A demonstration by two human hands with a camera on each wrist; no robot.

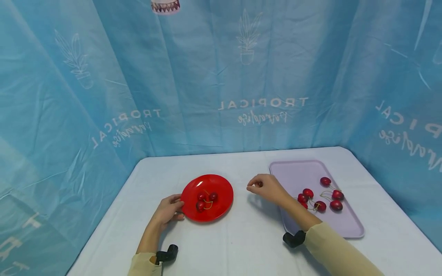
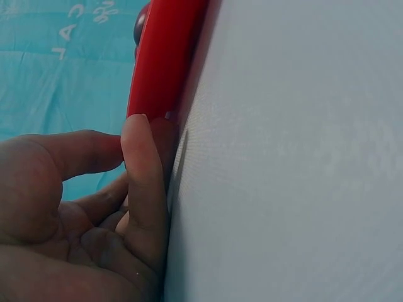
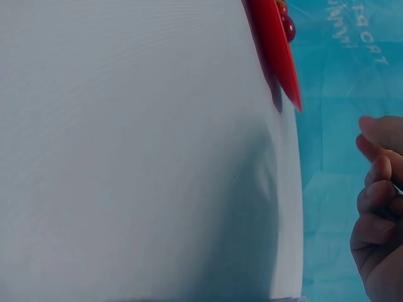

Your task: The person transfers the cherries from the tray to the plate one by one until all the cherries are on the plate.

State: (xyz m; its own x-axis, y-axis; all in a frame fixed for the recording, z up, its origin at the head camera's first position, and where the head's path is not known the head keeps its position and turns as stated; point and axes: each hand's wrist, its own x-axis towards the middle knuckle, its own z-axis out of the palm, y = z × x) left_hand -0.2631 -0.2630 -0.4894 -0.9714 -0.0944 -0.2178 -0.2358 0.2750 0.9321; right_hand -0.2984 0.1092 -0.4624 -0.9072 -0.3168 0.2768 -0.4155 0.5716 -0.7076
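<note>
On the table stands a red plate (image 1: 193, 188) with 3 dark red cherries (image 1: 200, 207) in it, their thin stems crossing. My left hand (image 1: 167, 209) grips the plate's left rim; the left wrist view shows the rim between thumb and fingers. Between the plate and a pale lilac tray (image 1: 290, 172), my right hand (image 1: 267, 188) is held above the cloth, fingers curled and thumb near the index finger. A small dark spot shows between those fingers, and whether it is a held thing or shadow is unclear. No cherry shows at the fingertips in the right wrist view.
Several stemmed cherries (image 1: 336, 206) lie in the tray, some partly behind my right forearm. A white cloth (image 1: 228, 245) covers the table. Blue printed curtains (image 1: 193, 126) hang behind it and along the sides.
</note>
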